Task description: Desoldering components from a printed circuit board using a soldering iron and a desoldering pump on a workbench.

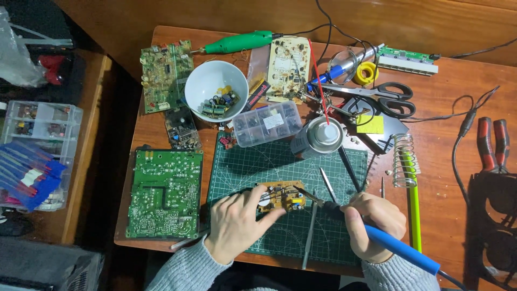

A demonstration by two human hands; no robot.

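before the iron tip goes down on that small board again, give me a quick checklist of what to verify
1. Small tan circuit board pinned down: ok, the left hand presses its near edge onto the green cutting mat.
2. Grip on the blue-handled soldering iron: ok, the right hand holds it like a pen.
3. Tip on the right joint: cannot tell, too small to see.
4. Left fingers away from the tip: not ok, they lie close beside it.
5. Spray can clear of the iron: ok, it stands at the mat's far edge.
6. Coiled iron stand within reach: ok, just right of the mat.
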